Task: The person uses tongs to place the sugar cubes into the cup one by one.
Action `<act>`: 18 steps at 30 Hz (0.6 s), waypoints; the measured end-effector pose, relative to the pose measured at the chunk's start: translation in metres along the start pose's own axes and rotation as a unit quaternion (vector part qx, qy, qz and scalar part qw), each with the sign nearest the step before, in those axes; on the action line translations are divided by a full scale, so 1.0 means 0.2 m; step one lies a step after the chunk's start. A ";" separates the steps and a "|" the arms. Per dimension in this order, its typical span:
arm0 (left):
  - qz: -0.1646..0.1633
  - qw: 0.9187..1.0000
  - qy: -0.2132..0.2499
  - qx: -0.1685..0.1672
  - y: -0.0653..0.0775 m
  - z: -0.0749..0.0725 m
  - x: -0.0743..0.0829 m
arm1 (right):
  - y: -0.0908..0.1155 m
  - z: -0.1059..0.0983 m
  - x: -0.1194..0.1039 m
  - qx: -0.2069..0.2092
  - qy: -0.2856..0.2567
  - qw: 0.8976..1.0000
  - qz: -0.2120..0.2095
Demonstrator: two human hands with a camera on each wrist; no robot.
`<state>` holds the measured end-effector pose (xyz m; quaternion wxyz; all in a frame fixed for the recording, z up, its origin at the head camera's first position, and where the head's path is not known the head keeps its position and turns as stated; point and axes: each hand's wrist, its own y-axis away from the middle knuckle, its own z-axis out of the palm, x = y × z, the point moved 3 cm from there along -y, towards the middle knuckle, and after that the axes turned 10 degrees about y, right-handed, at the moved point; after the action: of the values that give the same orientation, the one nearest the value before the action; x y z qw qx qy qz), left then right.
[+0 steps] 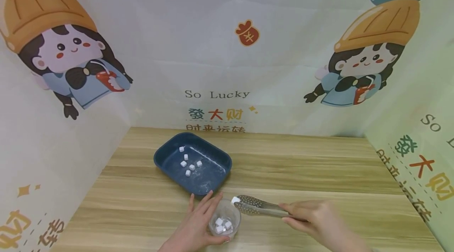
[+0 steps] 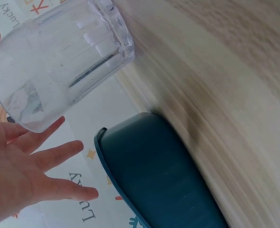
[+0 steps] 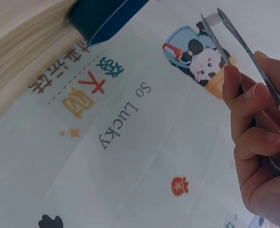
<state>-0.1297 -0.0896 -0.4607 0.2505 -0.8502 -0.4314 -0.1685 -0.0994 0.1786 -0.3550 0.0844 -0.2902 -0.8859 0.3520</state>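
My left hand (image 1: 198, 220) holds a clear plastic cup (image 2: 59, 61), thumb on one side and fingers on the other, the outer fingers spread. Several small white cubes (image 1: 223, 225) lie in the bottom of the cup. In my right hand (image 1: 315, 220) are perforated metal tongs (image 1: 260, 206), gripped along their arms. Between the tongs' tips is one white cube (image 3: 213, 19), held over the cup's upper right rim in the head view. A dark blue tray (image 1: 221, 157) behind the cup has several more white cubes (image 1: 188, 164) scattered on its floor.
The wood-grain table (image 1: 301, 165) spreads right of the tray. Printed white sheets (image 1: 283, 67) with cartoon figures and lettering stand at the back and both sides. The tray's near corner is close to the left fingertips.
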 end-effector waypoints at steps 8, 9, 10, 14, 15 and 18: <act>-0.003 1.000 -0.002 -0.001 0.00 0.00 -0.01 | -0.04 0.02 -0.02 -0.017 0.025 0.999 -0.042; -0.005 1.000 -0.002 -0.002 0.00 0.00 -0.01 | -0.05 0.03 -0.02 -0.020 0.031 0.998 -0.046; -0.006 1.000 -0.001 -0.004 0.00 0.00 -0.01 | -0.05 0.03 -0.02 -0.023 0.037 0.998 -0.050; -0.009 1.000 -0.005 -0.008 0.00 0.00 -0.01 | -0.07 0.04 -0.02 -0.032 0.054 0.996 -0.060; -0.008 1.000 -0.007 -0.008 0.00 0.00 -0.01 | -0.07 0.04 -0.02 -0.031 0.055 0.996 -0.064; -0.008 1.000 -0.004 -0.009 0.00 0.00 -0.01 | -0.08 0.05 -0.02 -0.026 0.052 0.996 -0.073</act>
<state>-0.1305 -0.0897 -0.4620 0.2401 -0.8495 -0.4376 -0.1707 -0.1063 0.1618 -0.3514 0.1486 -0.2447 -0.9080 0.3058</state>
